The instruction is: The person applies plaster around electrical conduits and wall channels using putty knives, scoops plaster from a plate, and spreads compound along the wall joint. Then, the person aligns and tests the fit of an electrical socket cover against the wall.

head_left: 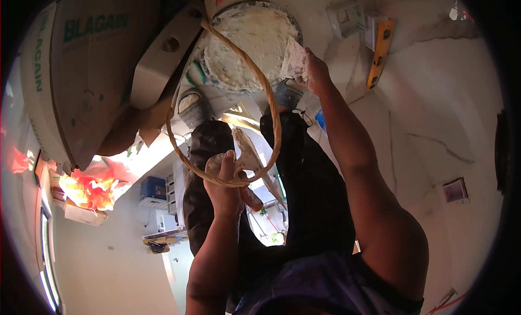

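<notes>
A round dark tub (299, 30) holds a broad mass of creamy white plaster (247, 43) in front of my feet. My right hand (316, 72) reaches to the tub's right rim, closed on a flat, squarish scraper (294, 59) thick with white paste. Lower down, between my knees, my left hand (221, 176) grips a trowel. The trowel's brown handle (251, 199) sticks out below the fist, and its paste-smeared blade (247, 147) points up. White smears cover both hands. A twisted tan cord loop (274, 106) hangs close before the view and crosses part of my left hand.
Large cardboard boxes (97, 60) fill the left side. My grey shoes (194, 110) stand just below the tub. Right of the tub lie a yellow spirit level (381, 53) and a grey square box (345, 18). Bright orange plastic (92, 185) lies at the far left.
</notes>
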A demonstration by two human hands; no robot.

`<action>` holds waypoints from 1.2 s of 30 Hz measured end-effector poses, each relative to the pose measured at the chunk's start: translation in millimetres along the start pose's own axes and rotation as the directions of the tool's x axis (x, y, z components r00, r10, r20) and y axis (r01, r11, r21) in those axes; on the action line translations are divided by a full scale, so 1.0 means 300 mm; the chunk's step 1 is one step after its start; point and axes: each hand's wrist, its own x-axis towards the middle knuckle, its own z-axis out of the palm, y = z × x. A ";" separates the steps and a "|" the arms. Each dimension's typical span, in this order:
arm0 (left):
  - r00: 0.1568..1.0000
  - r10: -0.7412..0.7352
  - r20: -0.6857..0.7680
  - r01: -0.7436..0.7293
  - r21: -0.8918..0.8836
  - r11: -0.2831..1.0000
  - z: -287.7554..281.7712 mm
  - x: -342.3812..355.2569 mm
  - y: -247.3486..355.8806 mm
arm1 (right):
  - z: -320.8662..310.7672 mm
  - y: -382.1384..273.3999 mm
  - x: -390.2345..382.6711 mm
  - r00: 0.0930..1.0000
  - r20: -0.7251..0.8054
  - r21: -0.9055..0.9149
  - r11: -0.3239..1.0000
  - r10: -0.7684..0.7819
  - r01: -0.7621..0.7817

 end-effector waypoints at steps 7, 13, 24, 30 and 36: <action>0.999 -0.046 0.008 0.046 0.004 0.999 0.004 -0.002 0.006 | -0.009 0.065 0.061 0.918 0.200 -0.524 0.754 -0.342 0.395; 0.999 0.024 -0.049 -0.024 -0.014 1.000 0.018 -0.002 -0.004 | -0.002 0.122 0.084 0.592 0.283 -0.760 0.200 -0.755 0.618; 0.996 0.011 -0.089 -0.014 -0.034 0.999 0.033 0.000 0.006 | 0.080 0.478 -0.075 0.994 -0.049 0.312 0.947 0.093 -0.073; 0.996 -0.022 -0.091 0.016 -0.063 0.998 0.031 -0.006 0.031 | 0.142 0.616 -0.035 0.796 -0.120 -0.500 0.729 -0.593 0.467; 0.996 0.010 -0.085 -0.012 -0.020 1.000 0.022 0.002 0.034 | 0.150 0.552 -0.026 0.726 -0.074 -0.854 0.419 -0.683 0.307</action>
